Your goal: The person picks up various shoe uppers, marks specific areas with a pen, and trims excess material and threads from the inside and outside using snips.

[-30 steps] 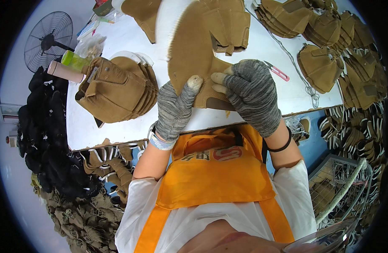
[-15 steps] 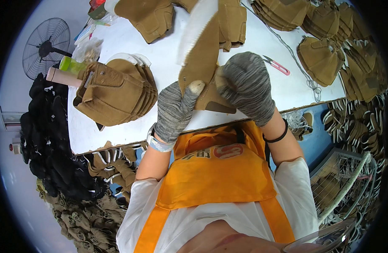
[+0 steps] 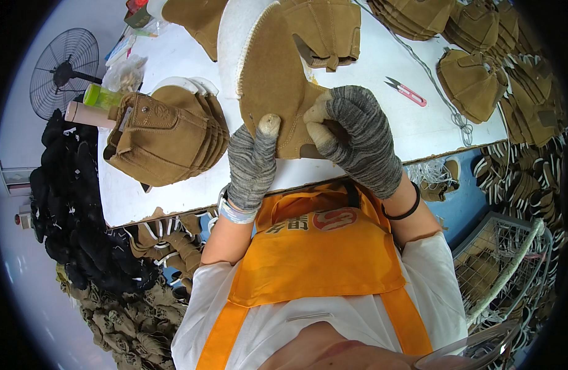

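Holding the tan suede boot upper with white fleece lining [image 3: 273, 74] over the white worktop [image 3: 419, 126], we've spread it flatter than a moment ago; left hand [image 3: 252, 163] and right hand [image 3: 358, 139] both clamp its lower edge.

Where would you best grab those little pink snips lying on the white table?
Probably by the pink handle of the snips, coming from above with the right hand, which is nearer. They lie flat and alone on the table, blades pointing up-left, so the handle end is the blunt, safe part.
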The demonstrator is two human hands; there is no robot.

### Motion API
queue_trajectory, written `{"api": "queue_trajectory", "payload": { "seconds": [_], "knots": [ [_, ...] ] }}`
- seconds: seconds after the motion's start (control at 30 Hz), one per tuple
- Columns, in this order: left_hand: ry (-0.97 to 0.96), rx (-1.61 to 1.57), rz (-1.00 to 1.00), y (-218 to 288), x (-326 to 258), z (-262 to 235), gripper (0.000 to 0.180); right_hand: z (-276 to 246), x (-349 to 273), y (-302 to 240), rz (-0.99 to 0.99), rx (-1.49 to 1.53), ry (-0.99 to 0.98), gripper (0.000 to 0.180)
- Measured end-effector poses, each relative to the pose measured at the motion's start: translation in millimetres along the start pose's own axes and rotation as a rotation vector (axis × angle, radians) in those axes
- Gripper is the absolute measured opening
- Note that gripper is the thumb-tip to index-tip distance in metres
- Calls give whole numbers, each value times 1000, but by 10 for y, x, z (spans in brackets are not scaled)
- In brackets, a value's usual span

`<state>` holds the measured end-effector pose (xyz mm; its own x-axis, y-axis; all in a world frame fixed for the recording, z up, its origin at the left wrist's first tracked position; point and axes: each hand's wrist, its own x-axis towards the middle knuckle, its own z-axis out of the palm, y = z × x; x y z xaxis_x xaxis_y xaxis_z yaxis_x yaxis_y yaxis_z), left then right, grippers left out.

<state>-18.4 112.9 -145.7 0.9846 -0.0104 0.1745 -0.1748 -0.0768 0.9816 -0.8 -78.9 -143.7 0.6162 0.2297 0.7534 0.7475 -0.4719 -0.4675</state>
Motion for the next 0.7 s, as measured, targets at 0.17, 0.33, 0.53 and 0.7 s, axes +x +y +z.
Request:
{"api": "queue_trajectory", "payload": {
  "seconds": [0.17,0.33,0.53,0.7],
  "knots": [
    [-3,14,14,-5,3,5,56,62,-24,-49,279,290,-19,15],
    [-11,111,20,21,-32,10,55,23,-37,-55,316,235,-66,13],
    [24,102,42,-11,-20,31,52,-67,-48,-20,352,276,-118,13],
    [72,77,20,48,-10,61,49,-186,29,-180,500,367,-199,12]
  ]
}}
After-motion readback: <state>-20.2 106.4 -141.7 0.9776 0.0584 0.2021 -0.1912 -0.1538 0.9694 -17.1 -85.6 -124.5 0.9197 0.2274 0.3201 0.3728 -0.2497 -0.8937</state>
